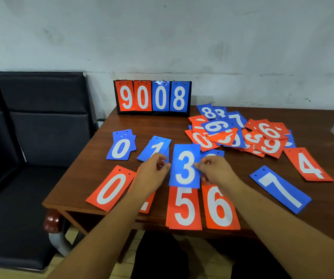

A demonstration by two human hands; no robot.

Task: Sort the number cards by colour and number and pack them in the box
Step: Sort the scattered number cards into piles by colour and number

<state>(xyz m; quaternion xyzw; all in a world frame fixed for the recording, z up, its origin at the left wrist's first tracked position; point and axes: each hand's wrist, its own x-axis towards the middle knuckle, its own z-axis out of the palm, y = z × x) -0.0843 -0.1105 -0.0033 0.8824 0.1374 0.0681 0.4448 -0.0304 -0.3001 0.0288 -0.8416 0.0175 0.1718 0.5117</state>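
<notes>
beneath a stained wall (182, 37), a wooden table (162, 125) is carrying the sort: a left hand (152, 172) and a right hand (216, 170) are pinching the blue 3 card (185, 168) by its side edges, over the red 5 card (184, 208) (best lowering it flat, squared beyond the blue 1 card (158, 147)).

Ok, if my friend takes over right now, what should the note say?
Hands: the left hand and right hand both pinch the blue 3 card by its side edges.
Done: blue 0 and blue 1 lie in the far row. Red 0, red 5 and red 6 lie in the near row.
Left: place the 3, then sort blue 7, red 4 and the mixed pile. No packed cards are visible.
</notes>
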